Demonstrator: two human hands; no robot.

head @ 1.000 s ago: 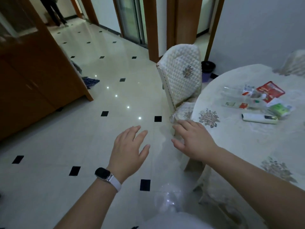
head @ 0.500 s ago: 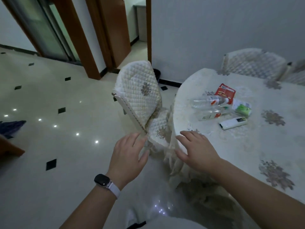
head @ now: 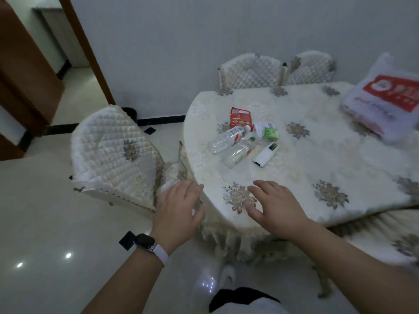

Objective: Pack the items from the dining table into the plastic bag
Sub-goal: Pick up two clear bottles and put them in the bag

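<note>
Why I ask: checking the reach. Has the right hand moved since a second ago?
Yes. From the edge of the dining table, the right hand has come inward over the tabletop, beside the flower motif, toward the bottles.

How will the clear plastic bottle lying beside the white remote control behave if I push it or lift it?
The clear plastic bottle lies on its side, so a sideways push would probably roll it. It looks mostly empty, so it is likely light. Its walls seem thin and may dent under a firm grip.

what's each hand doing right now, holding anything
Left hand: open, holding nothing, at the table edge.
Right hand: open, holding nothing, over the table.
</note>
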